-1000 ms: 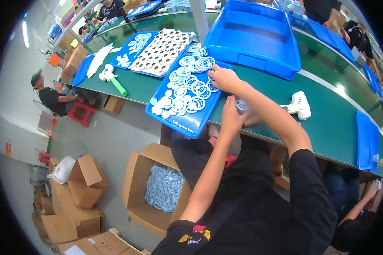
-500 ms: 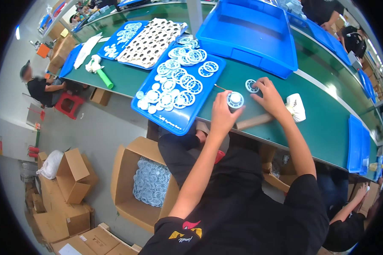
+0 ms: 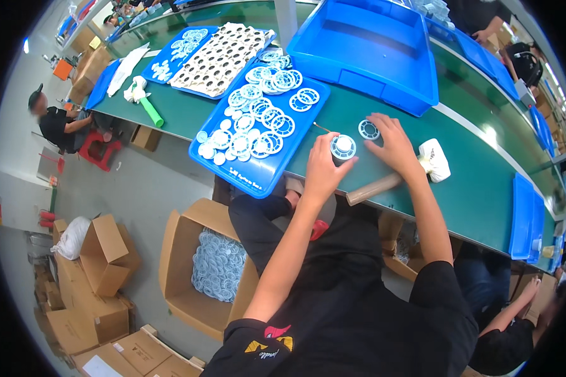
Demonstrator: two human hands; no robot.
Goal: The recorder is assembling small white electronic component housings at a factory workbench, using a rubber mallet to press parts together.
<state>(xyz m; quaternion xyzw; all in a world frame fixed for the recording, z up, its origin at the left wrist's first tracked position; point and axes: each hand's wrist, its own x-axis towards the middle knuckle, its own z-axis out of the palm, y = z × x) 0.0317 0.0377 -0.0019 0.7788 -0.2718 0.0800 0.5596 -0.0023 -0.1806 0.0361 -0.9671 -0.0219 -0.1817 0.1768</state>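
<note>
My left hand [image 3: 324, 168] is closed around the side of a dark round piece [image 3: 336, 161] standing on the green bench. On that piece sits a pale blue slotted disc [image 3: 343, 147] with a white round centre. Just right of it, a second pale slotted ring [image 3: 368, 130] lies on the bench. My right hand [image 3: 393, 147] is open beside this ring, its fingers spread and thumb apart. Beneath my right wrist lies a mallet with a brown handle [image 3: 374, 189] and a white wrapped head [image 3: 434, 160].
A blue tray [image 3: 248, 174] of rings and small discs stands left of my hands. Behind are a large blue bin [image 3: 383, 88] and a cream perforated tray [image 3: 220, 60]. A green-handled mallet [image 3: 151, 113] lies further left. A carton [image 3: 176, 283] of rings stands below; other people work nearby.
My right fingers have spread and come off the loose ring, which stays on the bench. My left hand keeps its hold on the round piece. The whole view has shifted slightly.
</note>
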